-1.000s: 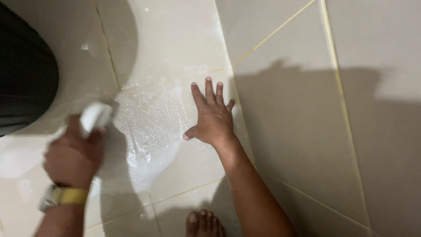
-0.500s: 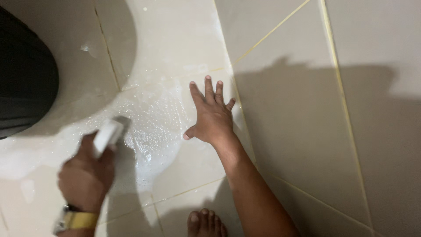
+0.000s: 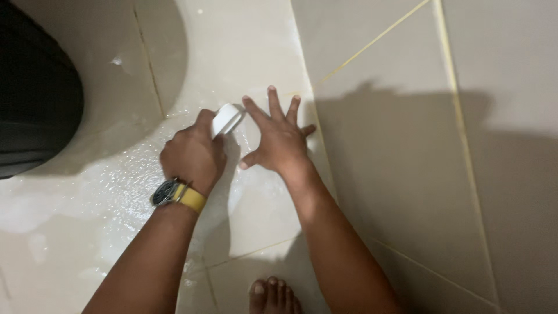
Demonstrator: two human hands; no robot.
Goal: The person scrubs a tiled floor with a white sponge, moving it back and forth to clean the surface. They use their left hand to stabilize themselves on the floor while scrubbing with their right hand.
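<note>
Glossy cream floor tiles [image 3: 256, 215], wet and flecked with suds, carry the work. On them, a white, rounded scrubbing tool [image 3: 226, 119] sits clenched in the left hand [image 3: 193, 156], fingers wrapped tight round it, just beside the right hand [image 3: 279, 142]. That right hand lies flat, fingers released and spread on the tile. A yellow-strapped watch [image 3: 176, 193] circles the left wrist. Bare toes [image 3: 273, 295] show below. Pale wall tiles [image 3: 442, 174] with yellowed grout rise at right; a dark rounded object [image 3: 35, 99] sits upper left.

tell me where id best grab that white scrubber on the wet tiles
Probably by the near end of the white scrubber, coming from the person's side. That end sits inside the left hand, with the far end tilted down to the soapy floor tile. The right hand, pressed flat, blocks the other side.
</note>
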